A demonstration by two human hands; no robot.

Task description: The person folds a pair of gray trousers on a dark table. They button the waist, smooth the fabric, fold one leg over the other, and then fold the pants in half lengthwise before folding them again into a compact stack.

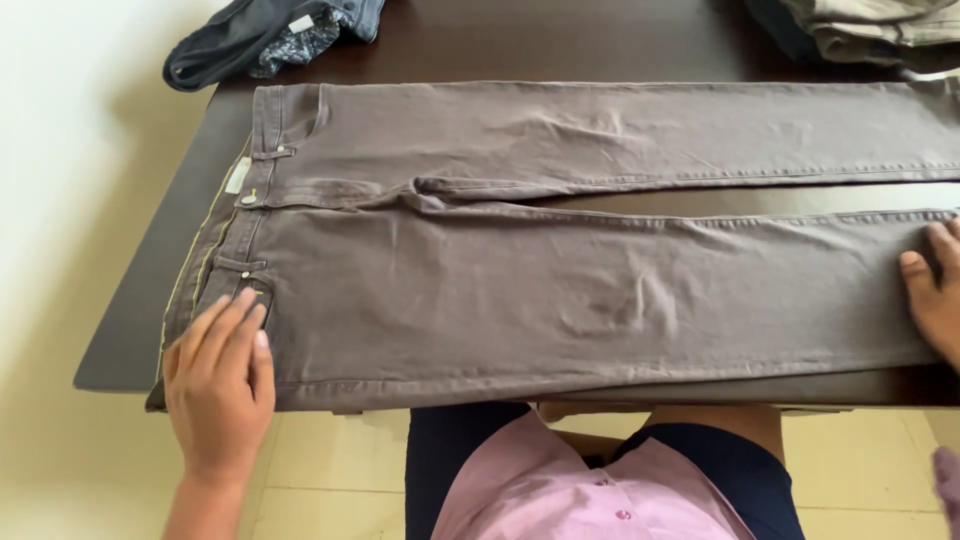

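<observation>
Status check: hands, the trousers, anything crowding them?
Left hand flat on brown trousers at waist. Right hand flat on near leg. Dark garment, folded pile lie apart beyond.

Brown trousers [560,250] lie flat across a dark wooden table [140,300], waistband to the left. The left hand [220,385] presses flat on the near hip pocket; the right hand [935,295] rests on the near leg. Dark, possibly denim, clothing [270,35] sits bunched at the far corner.

The right hand [935,290] is cut off by the right edge, as are both legs of the trousers [560,290]. The folded pile [870,30] and dark garment [270,35] run off the top. The tabletop [150,300] lies mostly hidden under cloth.
</observation>
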